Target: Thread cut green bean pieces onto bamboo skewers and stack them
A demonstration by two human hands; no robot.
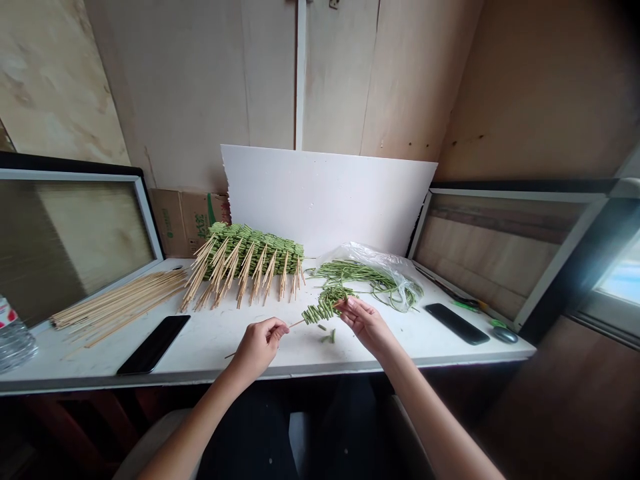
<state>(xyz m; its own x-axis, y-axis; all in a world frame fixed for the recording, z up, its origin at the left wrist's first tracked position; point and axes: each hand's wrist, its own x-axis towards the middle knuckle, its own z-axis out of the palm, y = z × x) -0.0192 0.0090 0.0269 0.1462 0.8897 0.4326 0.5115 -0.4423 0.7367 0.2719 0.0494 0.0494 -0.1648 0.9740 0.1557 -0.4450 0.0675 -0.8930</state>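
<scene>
My left hand (260, 343) is closed around the bare end of a thin wooden skewer (296, 324), which points to the right. A row of short cut green bean pieces (317, 312) is threaded crosswise on it. At the far end of that row, my right hand (364, 320) pinches what looks like a green bean piece, mostly hidden by its fingers. Just behind lies a small heap of cut beans (336, 293). A few loose bean pieces (330, 336) rest on the white table (300, 357) below the skewer.
Finished bean skewers (255, 250) are stacked at the back, sticks forward. Bare skewers (120, 300) and a dark phone (154, 345) lie left, near a water bottle (15, 340). Long beans (350, 272) spill from a plastic bag (385, 257); another phone (457, 324) and a mouse (505, 335) lie right.
</scene>
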